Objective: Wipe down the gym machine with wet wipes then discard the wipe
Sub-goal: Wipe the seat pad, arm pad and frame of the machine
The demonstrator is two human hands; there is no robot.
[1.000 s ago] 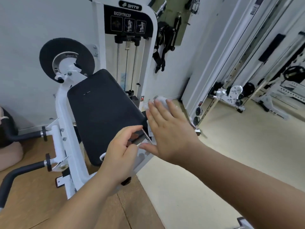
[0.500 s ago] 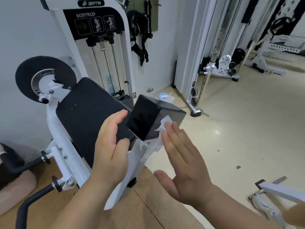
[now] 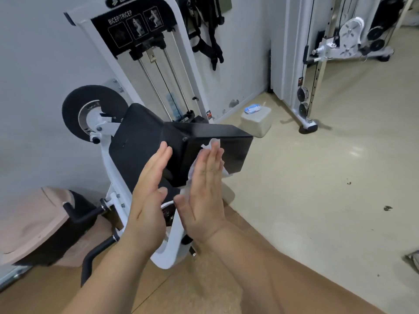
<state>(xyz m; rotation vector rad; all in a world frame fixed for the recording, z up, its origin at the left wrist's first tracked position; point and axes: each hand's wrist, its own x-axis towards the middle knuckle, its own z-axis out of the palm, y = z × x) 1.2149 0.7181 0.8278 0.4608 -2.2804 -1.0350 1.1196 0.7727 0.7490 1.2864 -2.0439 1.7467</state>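
Left hand (image 3: 147, 200) at 7 o'clock, fingers straight, flat against the black pad (image 3: 145, 132), right hand (image 3: 205, 196) at 6 o'clock, fingers straight, pressing a white wipe (image 3: 212, 142) onto the pad's side face, white gym machine (image 3: 174, 245) behind, pack of wipes (image 3: 253, 108) on a box (image 3: 256, 124) at 1 o'clock.

Right hand (image 3: 205, 196) pressed white wipe (image 3: 209, 146) flat against black pad (image 3: 217, 146); left hand (image 3: 148, 200) braced pad's opposite side, fingers straight.
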